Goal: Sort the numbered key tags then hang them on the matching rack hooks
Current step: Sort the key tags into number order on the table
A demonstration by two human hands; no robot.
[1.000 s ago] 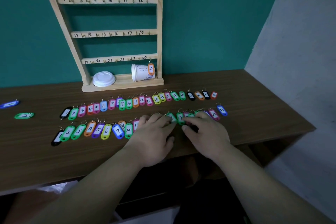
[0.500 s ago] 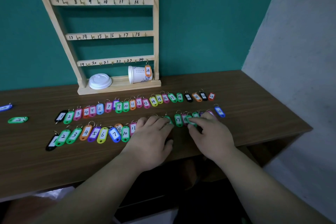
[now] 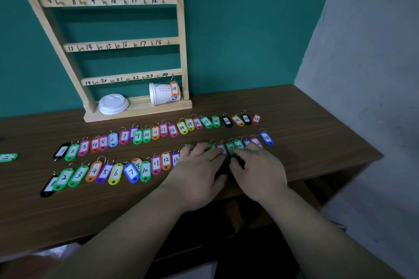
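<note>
Two rows of coloured numbered key tags lie on the wooden table [image 3: 317, 124], a far row [image 3: 158, 131] and a near row [image 3: 102, 171]. My left hand [image 3: 195, 172] lies flat over the middle of the near row, fingers straight, covering several tags. Beside it my right hand [image 3: 258, 170] rests on the table, its fingertips touching the green tags 19 [image 3: 230, 148] and 20 [image 3: 238, 144]. The wooden rack [image 3: 127, 43] leans on the teal wall with numbered hooks. An orange tag 24 [image 3: 174, 89] hangs on its hook.
A white cup lid [image 3: 113, 104] and a tipped paper cup [image 3: 162, 94] sit on the rack's base. One loose green tag [image 3: 8, 157] lies at the far left. The table's right end meets a grey wall [image 3: 362, 75].
Both hands have shifted slightly right along the near row, and my right fingertips have moved from around tag 17 onto tags 19 and 20. The camera has drifted a little.
</note>
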